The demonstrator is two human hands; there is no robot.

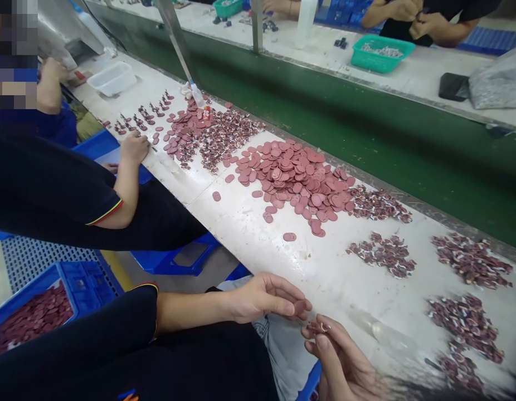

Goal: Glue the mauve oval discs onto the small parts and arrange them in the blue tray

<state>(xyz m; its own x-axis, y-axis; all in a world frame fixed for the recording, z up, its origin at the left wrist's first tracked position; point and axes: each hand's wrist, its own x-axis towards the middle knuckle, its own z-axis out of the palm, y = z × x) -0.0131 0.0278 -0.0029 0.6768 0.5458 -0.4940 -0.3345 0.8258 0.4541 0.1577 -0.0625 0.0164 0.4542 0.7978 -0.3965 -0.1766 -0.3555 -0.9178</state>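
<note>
At the near edge of the white bench, the right hand pinches a small maroon clip piece between its fingertips. Just beside it, the left hand curls half-closed around a maroon oval disc. Farther along lies a heap of oval discs, with clip-piece piles to its right. Beyond, a co-worker's hand rests on the bench edge.

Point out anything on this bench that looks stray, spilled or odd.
A few maroon discs lie apart from the big disc pile, such as one lone disc toward the bench edge. Otherwise nothing stands out. The left hand pinches a disc; the right hand holds a small part.
</note>
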